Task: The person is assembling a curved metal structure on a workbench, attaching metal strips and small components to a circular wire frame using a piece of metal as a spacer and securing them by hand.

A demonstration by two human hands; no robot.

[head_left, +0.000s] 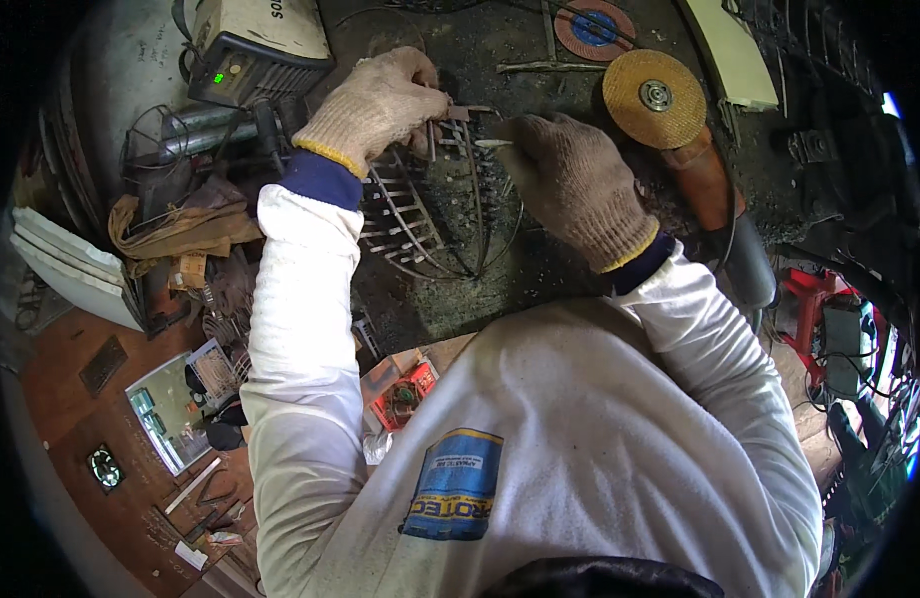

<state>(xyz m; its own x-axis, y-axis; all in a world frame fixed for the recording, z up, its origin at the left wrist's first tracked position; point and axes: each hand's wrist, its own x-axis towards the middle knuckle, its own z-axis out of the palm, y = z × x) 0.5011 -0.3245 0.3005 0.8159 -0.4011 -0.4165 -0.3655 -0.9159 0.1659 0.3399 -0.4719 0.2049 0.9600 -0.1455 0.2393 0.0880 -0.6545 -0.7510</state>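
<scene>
Our dark tabletop (569,277) carries the work, and the bent metal frame (412,236) is at its middle, in front of us. Many short bars already cross the frame's curved rods, so we think much of it is built; the far end looks like the part left. The grinder (714,184) lies to the right, with no hand on it. Our left hand (380,108) has its fingers closed on that far end. Our right hand (574,184) curls its fingers round a pale stick (494,143).
</scene>
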